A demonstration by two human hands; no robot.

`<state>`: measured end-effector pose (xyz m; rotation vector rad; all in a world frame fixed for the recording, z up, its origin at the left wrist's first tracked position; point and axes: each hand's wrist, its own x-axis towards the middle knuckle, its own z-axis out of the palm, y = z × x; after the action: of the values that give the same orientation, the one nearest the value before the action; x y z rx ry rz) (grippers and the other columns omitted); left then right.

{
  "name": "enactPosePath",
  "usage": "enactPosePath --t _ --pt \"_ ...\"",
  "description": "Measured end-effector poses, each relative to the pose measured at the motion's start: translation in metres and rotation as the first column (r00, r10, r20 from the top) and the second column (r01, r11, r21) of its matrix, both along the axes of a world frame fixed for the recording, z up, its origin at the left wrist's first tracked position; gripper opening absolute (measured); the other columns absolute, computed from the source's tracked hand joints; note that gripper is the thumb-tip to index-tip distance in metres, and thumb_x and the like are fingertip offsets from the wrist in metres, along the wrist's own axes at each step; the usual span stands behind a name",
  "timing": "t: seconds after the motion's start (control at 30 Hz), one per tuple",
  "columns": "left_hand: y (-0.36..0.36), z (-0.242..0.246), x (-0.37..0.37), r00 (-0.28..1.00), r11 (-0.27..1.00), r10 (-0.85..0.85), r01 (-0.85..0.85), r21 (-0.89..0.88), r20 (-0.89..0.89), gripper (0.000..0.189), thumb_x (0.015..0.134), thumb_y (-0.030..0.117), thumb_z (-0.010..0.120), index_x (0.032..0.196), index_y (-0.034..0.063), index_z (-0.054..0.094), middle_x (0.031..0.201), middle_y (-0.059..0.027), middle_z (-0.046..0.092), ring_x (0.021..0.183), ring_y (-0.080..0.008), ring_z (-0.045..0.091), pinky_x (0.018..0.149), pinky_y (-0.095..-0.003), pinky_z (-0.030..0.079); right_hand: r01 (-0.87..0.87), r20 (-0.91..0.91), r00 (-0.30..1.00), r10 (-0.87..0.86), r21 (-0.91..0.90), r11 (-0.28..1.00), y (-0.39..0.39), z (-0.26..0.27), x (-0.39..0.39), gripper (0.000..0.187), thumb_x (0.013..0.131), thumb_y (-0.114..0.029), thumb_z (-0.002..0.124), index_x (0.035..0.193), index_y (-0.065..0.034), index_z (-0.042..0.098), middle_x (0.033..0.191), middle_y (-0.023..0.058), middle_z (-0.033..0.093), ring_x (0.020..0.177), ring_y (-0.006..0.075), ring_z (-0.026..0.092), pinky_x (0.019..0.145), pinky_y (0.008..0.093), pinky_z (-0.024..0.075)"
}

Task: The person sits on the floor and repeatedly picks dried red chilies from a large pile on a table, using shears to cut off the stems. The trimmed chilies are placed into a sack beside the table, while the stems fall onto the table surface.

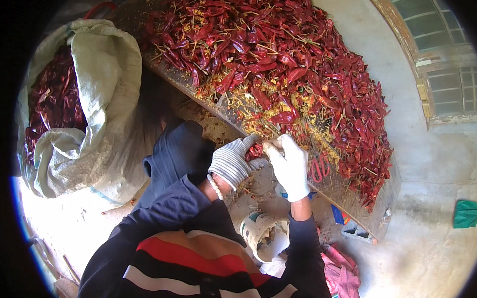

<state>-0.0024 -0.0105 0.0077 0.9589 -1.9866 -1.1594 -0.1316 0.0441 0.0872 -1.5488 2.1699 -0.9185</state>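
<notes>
My left hand (239,159), in a grey-striped knit glove with a beaded bracelet at the wrist, holds a dried red chili pepper (254,152). My right hand (288,165), in a white glove, has thumb and fingers pinched together at the chili's right end; what lies between those fingertips is hidden. Both hands are over the near edge of a wooden table (229,119). Beyond them lies a large heap of dried red chilies (258,42) with stems, and yellow seeds (257,128) are scattered at its foot. Red-handled scissors (320,168) lie right of my right hand.
An open woven sack (106,75) of dried chilies stands at the left. Below the table are a white bucket (251,231), a hollow block (357,234) and a pink cloth (341,265). A wall with a window (419,20) and a green cloth (466,214) is at the right.
</notes>
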Motion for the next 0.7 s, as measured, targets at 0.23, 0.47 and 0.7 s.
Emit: enactPosePath --t 0.23,0.47,0.7 --pt "0.001 0.006 0.005 0.998 0.993 -0.062 0.065 0.100 -0.029 0.037 0.077 0.033 0.072 0.103 0.0071 0.068 0.082 -0.0153 0.067 0.072 -0.0323 0.066 0.066 -0.0363 0.054 0.006 0.114 0.993 -0.016 0.088 0.996 0.006 -0.011 -0.003 0.017 0.085 -0.012 0.069 0.082 0.0004 0.058 0.074 0.0109 0.064 0.063 0.0162 0.058 0.061 0.0271 0.0472" --pt "-0.003 0.004 0.009 0.890 0.650 -0.031 0.364 0.667 -0.456 0.019 0.080 0.012 0.072 0.094 -0.0010 0.069 0.075 -0.0033 0.069 0.065 -0.0084 0.064 0.061 -0.0270 0.053 0.034 0.330 0.944 0.004 -0.110 0.993 0.018 -0.021 -0.009 0.015 0.082 -0.007 0.069 0.095 -0.0008 0.065 0.088 0.0086 0.067 0.074 0.0137 0.064 0.063 0.0265 0.0505" --pt "-0.008 -0.004 0.009 0.838 0.561 -0.294 0.540 0.627 -0.459 0.022 0.078 0.012 0.075 0.096 0.0002 0.068 0.082 -0.0007 0.069 0.078 -0.0058 0.061 0.073 -0.0262 0.051 -0.219 -0.356 0.925 0.135 -0.207 0.954 0.020 -0.012 0.009 0.016 0.076 -0.007 0.070 0.089 -0.0012 0.062 0.087 0.0121 0.062 0.076 0.0281 0.060 0.068 0.0351 0.0483"
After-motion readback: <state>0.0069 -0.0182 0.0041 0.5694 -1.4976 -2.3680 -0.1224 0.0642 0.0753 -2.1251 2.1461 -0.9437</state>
